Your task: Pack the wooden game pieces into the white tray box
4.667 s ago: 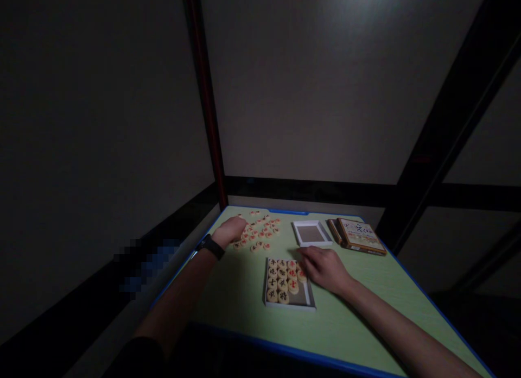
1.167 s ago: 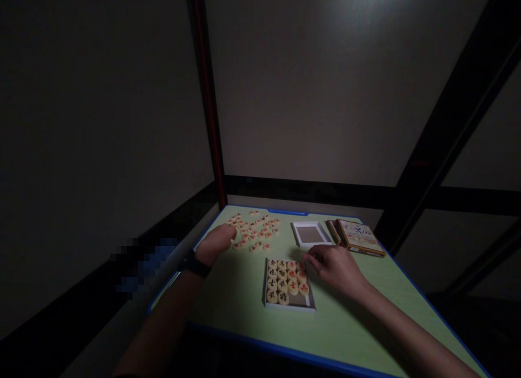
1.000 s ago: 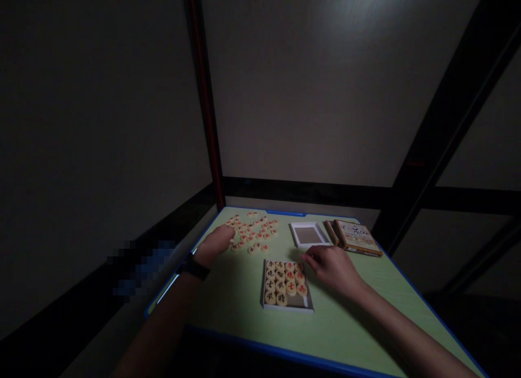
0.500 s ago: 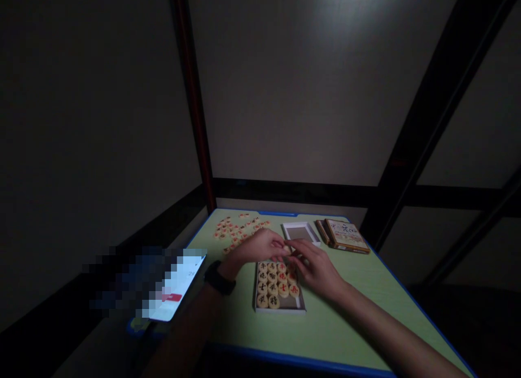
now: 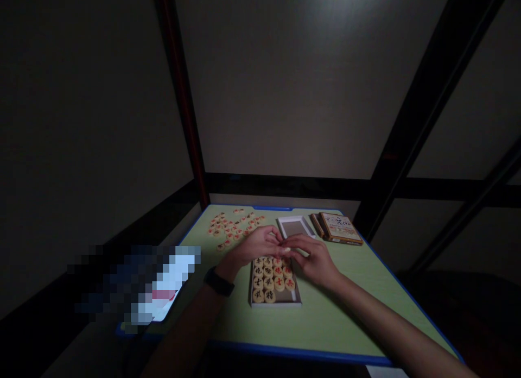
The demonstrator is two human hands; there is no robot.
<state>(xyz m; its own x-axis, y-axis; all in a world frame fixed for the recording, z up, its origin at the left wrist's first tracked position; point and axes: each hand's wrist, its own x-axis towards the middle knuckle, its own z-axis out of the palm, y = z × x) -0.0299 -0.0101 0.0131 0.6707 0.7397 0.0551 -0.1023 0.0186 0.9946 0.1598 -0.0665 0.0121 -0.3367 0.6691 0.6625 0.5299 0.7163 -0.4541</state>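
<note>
Above the far end of a white box tray (image 5: 277, 304), my left hand (image 5: 262, 244) and my right hand (image 5: 313, 258) meet at the fingertips. Between them is a small pale round piece (image 5: 286, 250), which both hands pinch. Rows of round wooden pieces with black and red characters (image 5: 268, 283) fill most of the tray; its near right corner shows bare bottom. Behind my left hand, many loose pieces (image 5: 230, 226) lie scattered on the green table (image 5: 337, 323).
An open white tray (image 5: 296, 219) lies beyond my hands. Two printed boxes (image 5: 341, 227) sit at the back right. A lit, partly blurred screen (image 5: 173, 283) stands at the left edge.
The whole view has shifted slightly, moving the table's items a little left and up. My hands stay together at the small piece, with their fingertips drawn closer around it.
</note>
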